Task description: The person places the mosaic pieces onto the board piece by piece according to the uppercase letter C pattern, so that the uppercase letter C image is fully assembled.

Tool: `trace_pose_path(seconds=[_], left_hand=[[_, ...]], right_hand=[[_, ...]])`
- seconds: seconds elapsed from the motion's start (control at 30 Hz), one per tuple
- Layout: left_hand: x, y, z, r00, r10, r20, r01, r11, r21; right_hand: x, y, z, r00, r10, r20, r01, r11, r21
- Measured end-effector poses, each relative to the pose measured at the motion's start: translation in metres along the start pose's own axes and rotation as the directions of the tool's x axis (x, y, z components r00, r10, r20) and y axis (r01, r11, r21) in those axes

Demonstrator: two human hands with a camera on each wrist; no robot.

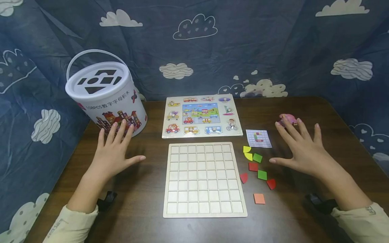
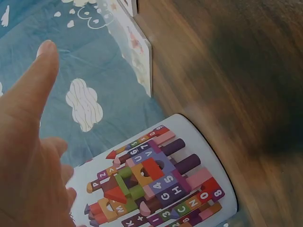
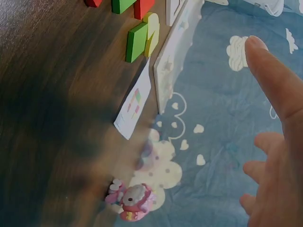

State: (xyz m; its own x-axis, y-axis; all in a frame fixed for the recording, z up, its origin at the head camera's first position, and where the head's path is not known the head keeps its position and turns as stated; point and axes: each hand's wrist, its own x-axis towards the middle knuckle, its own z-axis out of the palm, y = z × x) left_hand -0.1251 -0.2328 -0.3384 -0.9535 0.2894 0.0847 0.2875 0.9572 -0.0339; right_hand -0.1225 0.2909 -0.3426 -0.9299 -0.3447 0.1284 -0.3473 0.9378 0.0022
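My left hand (image 1: 112, 153) is held over the left side of the table with fingers spread, in front of a white lidded bucket (image 1: 106, 91). Nothing is in it. On the right, my right hand (image 1: 307, 152) is also spread and holds nothing, its fingertips overlapping a small pink toy figure (image 1: 288, 118) in the head view. Between the hands lies a wooden grid board (image 1: 204, 180) with bare squares. Beside its right edge are a red square (image 1: 253, 166), green squares (image 1: 262, 174), yellow quarter-round pieces (image 1: 248, 156), red quarter-round pieces (image 1: 271, 184) and an orange square (image 1: 259, 198).
A peg puzzle board (image 1: 202, 116) with vehicle pictures lies behind the grid. A printed pattern card (image 1: 259, 138) sits near its right corner. Dark blue cloth with clouds (image 1: 194, 50) hangs behind the brown table (image 1: 136, 202).
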Motion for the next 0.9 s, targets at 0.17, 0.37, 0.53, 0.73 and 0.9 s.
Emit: trace_pose_path(seconds=[0.17,0.37,0.53,0.73,0.9], left_hand=[[-0.001,0.002,0.002,0.997,0.062,-0.045,-0.063,0.998,-0.025],[-0.003,0.010,0.014,0.984,0.135,-0.115,-0.148,0.983,-0.111],[-0.004,0.027,0.029,0.978,0.159,-0.138,-0.190,0.949,-0.251],[-0.009,0.048,0.045,0.985,0.163,-0.050,-0.168,0.878,-0.449],[-0.012,0.057,0.058,0.981,0.193,0.027,-0.138,0.783,-0.607]], right_hand=[[0.003,0.000,0.002,0.998,-0.057,-0.028,0.060,0.992,0.111],[0.010,-0.004,0.010,0.991,-0.119,-0.060,0.133,0.931,0.339],[0.015,-0.012,0.022,0.992,-0.108,0.063,0.062,0.861,0.505],[0.020,-0.021,0.041,0.981,-0.130,0.145,0.027,0.830,0.557],[0.023,-0.024,0.057,0.973,-0.173,0.152,0.056,0.816,0.575]])
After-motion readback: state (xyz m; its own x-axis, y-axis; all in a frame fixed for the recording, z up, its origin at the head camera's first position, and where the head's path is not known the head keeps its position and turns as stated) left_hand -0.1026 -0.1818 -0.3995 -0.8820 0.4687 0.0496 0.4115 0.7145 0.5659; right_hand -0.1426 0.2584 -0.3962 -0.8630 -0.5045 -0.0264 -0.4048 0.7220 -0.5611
